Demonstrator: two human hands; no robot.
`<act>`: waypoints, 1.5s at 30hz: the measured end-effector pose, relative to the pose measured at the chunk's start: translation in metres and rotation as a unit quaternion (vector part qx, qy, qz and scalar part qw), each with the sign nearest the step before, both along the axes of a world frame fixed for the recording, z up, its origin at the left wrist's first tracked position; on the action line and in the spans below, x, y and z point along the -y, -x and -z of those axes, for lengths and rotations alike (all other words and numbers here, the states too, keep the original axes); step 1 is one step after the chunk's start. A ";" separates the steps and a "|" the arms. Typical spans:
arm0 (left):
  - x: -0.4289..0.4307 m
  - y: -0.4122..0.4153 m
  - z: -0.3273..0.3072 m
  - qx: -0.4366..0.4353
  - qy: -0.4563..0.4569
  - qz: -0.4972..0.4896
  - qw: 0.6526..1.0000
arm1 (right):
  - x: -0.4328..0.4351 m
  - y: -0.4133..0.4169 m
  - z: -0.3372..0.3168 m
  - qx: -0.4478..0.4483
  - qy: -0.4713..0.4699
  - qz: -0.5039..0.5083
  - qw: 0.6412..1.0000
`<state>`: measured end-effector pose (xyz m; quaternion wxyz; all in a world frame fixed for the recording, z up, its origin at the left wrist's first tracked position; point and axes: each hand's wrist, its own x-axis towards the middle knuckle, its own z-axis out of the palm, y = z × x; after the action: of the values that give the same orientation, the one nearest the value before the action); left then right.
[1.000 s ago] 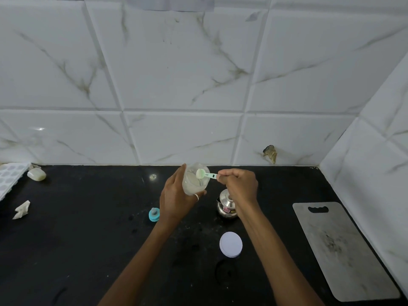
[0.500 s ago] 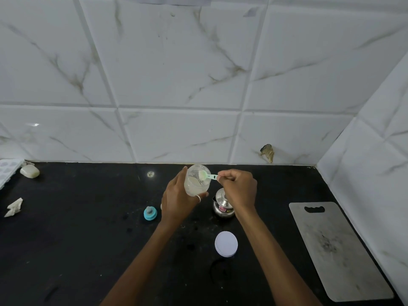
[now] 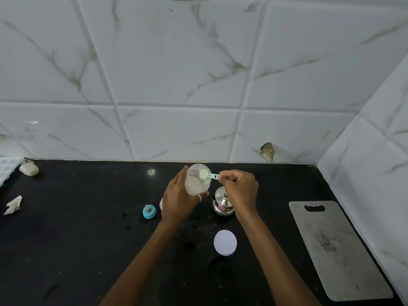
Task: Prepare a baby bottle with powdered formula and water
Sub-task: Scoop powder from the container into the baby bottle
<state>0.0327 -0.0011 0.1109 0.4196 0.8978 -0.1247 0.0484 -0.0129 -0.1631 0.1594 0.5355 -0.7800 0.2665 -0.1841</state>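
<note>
My left hand [image 3: 177, 200] holds a clear plastic jar of white formula powder [image 3: 197, 181] above the black counter, tilted toward me. My right hand [image 3: 240, 188] pinches the handle of a small pale green scoop [image 3: 206, 175], whose bowl sits heaped with powder at the jar's mouth. A blue bottle collar with its teat [image 3: 149, 211] lies on the counter left of my left wrist. Behind that wrist a sliver of something white shows; I cannot tell what it is. A small steel pot with a lid [image 3: 221, 204] stands under my right hand. The jar's white lid [image 3: 225, 242] lies nearer to me.
A grey cutting board [image 3: 337, 250] lies at the right by the tiled side wall. At the far left are a bar of soap [image 3: 29, 168], a white tray edge [image 3: 7, 171] and a crumpled scrap [image 3: 13, 204]. The tiled back wall closes the counter.
The scoop has dipped at the jar's mouth and now shows a heap of powder. Both hands stay close together over the counter; the view has shifted slightly.
</note>
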 end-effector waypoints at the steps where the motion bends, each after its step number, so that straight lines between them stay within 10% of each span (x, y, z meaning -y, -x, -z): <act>1: 0.001 0.001 0.001 -0.002 0.005 0.000 1.000 | 0.001 0.000 0.000 0.000 -0.003 0.001 1.000; 45: 0.027 0.018 0.105 -0.121 0.115 -0.119 0.979 | 0.015 0.004 0.031 -0.015 -0.225 0.022 0.974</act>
<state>0.0145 -0.0285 0.0058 0.5233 0.8512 0.0411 0.0030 -0.0168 -0.1785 0.1279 0.6887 -0.6364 0.3262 -0.1195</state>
